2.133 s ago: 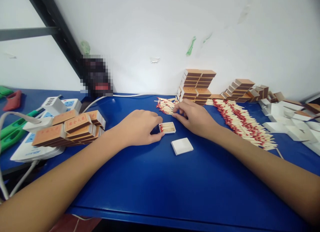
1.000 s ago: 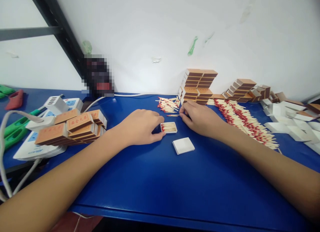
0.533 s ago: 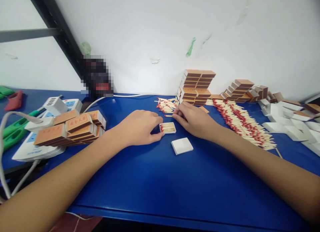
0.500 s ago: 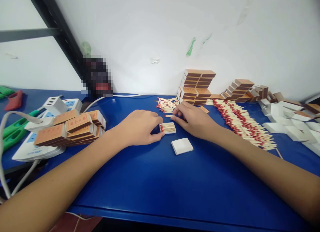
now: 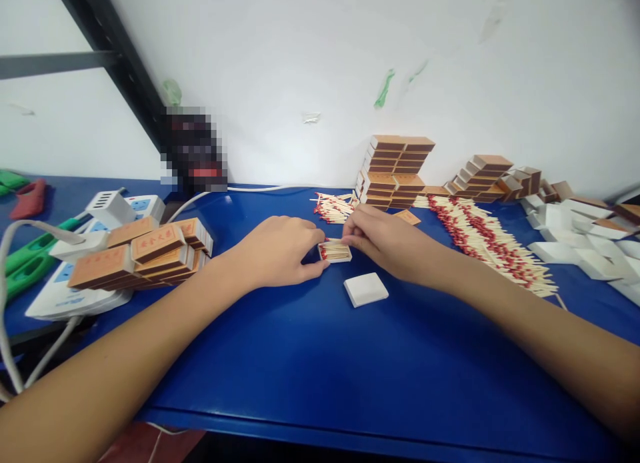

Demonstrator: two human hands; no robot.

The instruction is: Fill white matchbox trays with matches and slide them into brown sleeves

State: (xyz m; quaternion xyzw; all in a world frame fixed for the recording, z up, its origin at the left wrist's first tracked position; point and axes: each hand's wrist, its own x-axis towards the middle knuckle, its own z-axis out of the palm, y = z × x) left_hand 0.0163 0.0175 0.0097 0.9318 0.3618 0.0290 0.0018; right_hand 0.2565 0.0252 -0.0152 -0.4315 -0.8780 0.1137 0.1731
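Clamping the open tray [image 5: 336,252] at its left end, the left hand [image 5: 280,253] has thumb on the near side and fingers on the far side. The tray is a shallow white card rectangle, lying flat on the blue bench [image 5: 320,376] and part-filled with pale sticks, red tips to the left.

The right hand [image 5: 385,240] has its grip pinched together at the tray's far rim on pinched matchsticks [image 5: 330,240]. One red tip shows; how many sticks it holds, I cannot tell.

Just right of the tray and nearer the person lies one flat white card piece [image 5: 366,289], smooth, with square corners.

Half a second ago the right hand was back at the loose heap [image 5: 333,208] with a lone match lying between heap and tray. Now that hand is at the tray and the lone match is gone from that spot. The left hand's hold is unchanged.

- Behind the hands, brown boxes [image 5: 397,173] stand stacked in two columns against the white wall.
- One brown box [image 5: 407,216] lies flat, alone.
- To the right is one long band of matches [image 5: 495,250], red tips along its far edge.
- Beyond the band are more brown boxes [image 5: 487,173] and scattered white trays [image 5: 575,240], too jumbled to count.
- To the left, a leaning pile of labelled boxes [image 5: 145,250] sits on a white power strip [image 5: 75,300].
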